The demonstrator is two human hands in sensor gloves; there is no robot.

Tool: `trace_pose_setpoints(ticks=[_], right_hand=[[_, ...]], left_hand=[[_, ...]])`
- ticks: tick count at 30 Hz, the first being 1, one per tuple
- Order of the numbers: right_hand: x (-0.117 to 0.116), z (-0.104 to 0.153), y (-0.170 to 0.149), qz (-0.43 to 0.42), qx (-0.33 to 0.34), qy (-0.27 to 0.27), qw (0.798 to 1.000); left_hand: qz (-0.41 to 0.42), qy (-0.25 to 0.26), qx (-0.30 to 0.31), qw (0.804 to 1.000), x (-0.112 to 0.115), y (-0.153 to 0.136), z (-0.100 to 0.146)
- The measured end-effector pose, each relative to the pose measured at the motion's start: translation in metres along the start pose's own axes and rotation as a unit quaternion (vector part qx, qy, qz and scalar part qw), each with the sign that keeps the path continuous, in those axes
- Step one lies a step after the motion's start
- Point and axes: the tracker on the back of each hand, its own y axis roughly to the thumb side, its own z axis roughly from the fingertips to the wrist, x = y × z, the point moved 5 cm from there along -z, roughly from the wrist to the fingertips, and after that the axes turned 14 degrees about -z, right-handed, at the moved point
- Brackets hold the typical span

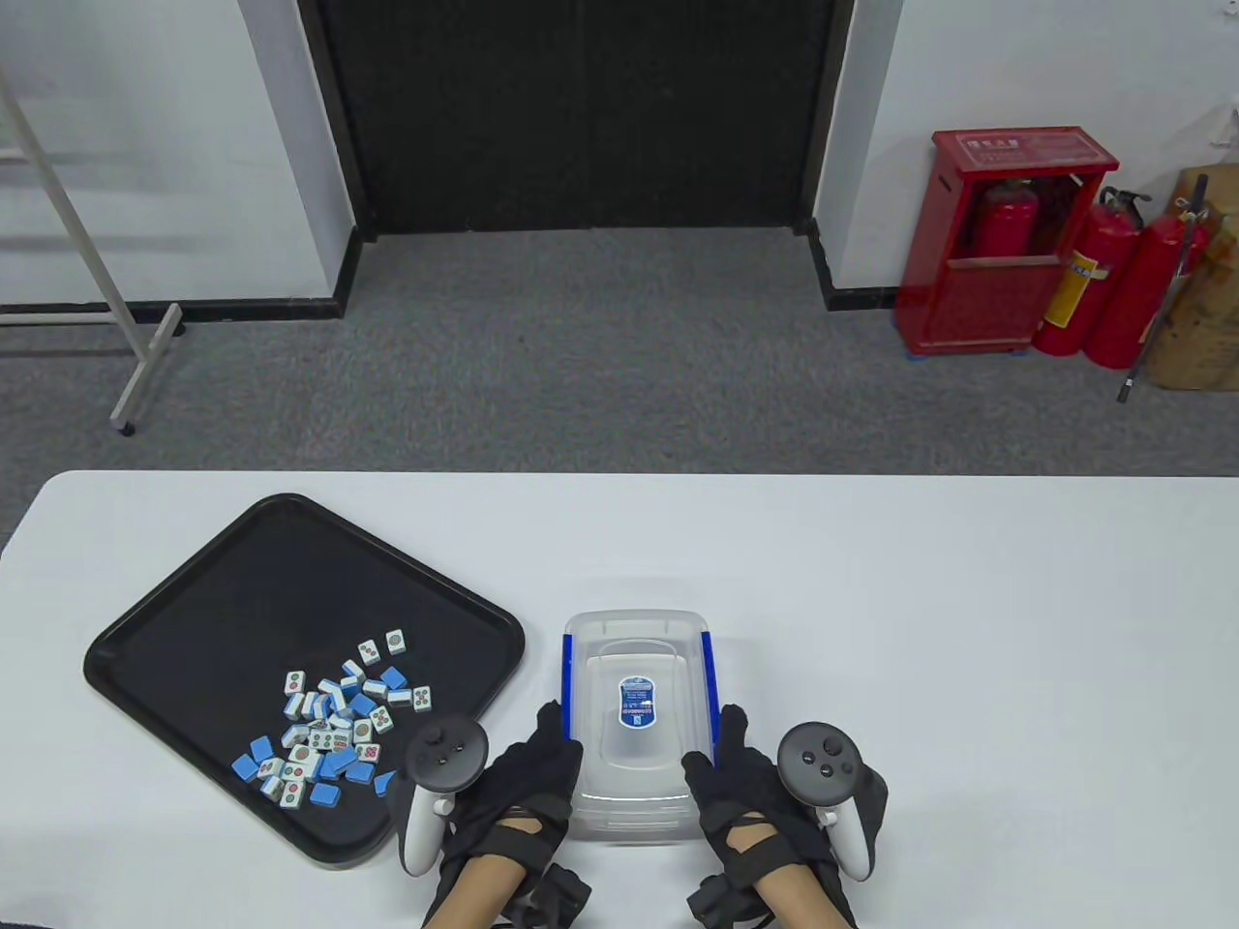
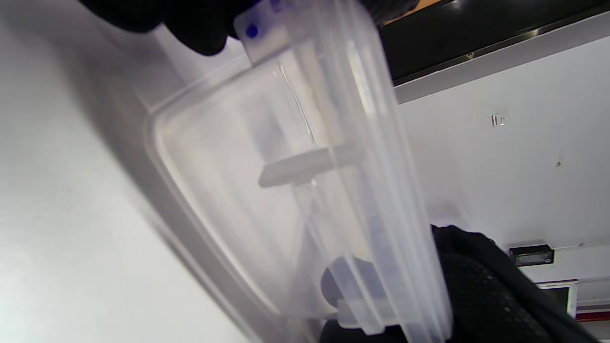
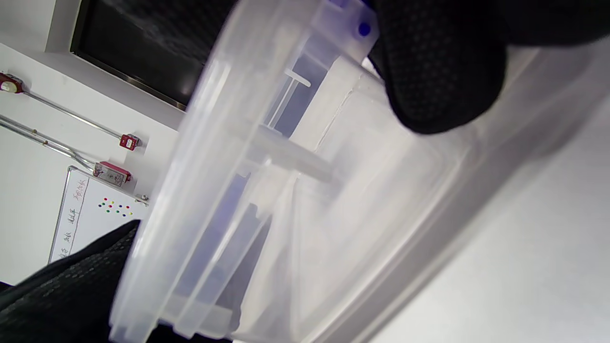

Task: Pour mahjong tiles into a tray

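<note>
A clear plastic box [image 1: 639, 668] with blue side clips stands upright on the white table, with no tiles visible inside; a blue label shows on its bottom. My left hand [image 1: 542, 764] grips its left side and my right hand [image 1: 726, 769] grips its right side. The box fills the left wrist view [image 2: 286, 190] and the right wrist view [image 3: 295, 190]. A black tray [image 1: 194, 619] lies to the left, holding a heap of several blue-and-white mahjong tiles [image 1: 334, 721] in its near right part.
The table's [image 1: 968, 629] front edge is just behind my wrists. Beyond the table is grey carpet, a red fire-extinguisher cabinet [image 1: 997, 242] at the far right and a white metal stand [image 1: 97, 290] at the far left.
</note>
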Motion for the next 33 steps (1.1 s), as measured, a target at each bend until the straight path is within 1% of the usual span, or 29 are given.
trace_pose_setpoints(ticks=[1,3,5,7,9,13,15,18,21,23,26,28,30,33], right_hand=[[0.000,0.000,0.000,-0.002,0.000,0.002,1.000],[0.000,0.000,-0.001,-0.006,0.000,0.005,1.000],[0.000,0.000,-0.001,-0.006,0.000,0.009,1.000],[-0.001,0.000,-0.001,-0.006,0.001,0.010,1.000],[-0.001,0.000,0.001,0.008,0.003,0.012,1.000],[0.002,0.000,0.006,0.025,0.013,0.011,1.000],[0.005,0.002,0.010,0.041,0.023,0.008,0.999],[0.015,0.005,0.020,0.054,0.050,-0.007,0.997],[0.024,0.010,0.031,0.077,0.076,-0.016,0.994],[0.030,0.014,0.041,0.113,0.104,-0.023,0.988],[0.035,0.020,0.051,0.163,0.132,-0.025,0.977],[0.035,0.021,0.055,0.187,0.141,-0.022,0.972],[0.034,0.022,0.057,0.212,0.147,-0.017,0.966],[0.028,0.022,0.054,0.237,0.140,0.001,0.961]], left_hand=[[-0.008,0.002,0.002,1.000,0.000,0.000,0.000],[0.001,-0.006,0.004,1.000,0.002,0.000,0.000],[0.008,-0.004,0.006,1.000,0.002,0.000,0.000],[-0.019,0.007,0.017,1.000,0.001,0.003,0.000],[-0.033,0.013,0.023,0.999,-0.001,0.004,-0.001],[-0.025,0.008,0.027,0.999,-0.004,0.004,-0.001],[-0.042,0.025,0.044,0.998,-0.010,0.007,0.001],[-0.067,0.066,0.077,0.993,-0.023,0.016,0.005],[-0.099,0.093,0.120,0.983,-0.035,0.029,0.011],[-0.154,0.110,0.165,0.968,-0.042,0.043,0.017],[-0.244,0.125,0.196,0.942,-0.045,0.057,0.027],[-0.267,0.129,0.207,0.932,-0.045,0.062,0.031],[-0.279,0.121,0.208,0.930,-0.042,0.064,0.032],[-0.314,0.101,0.191,0.924,-0.037,0.062,0.031]])
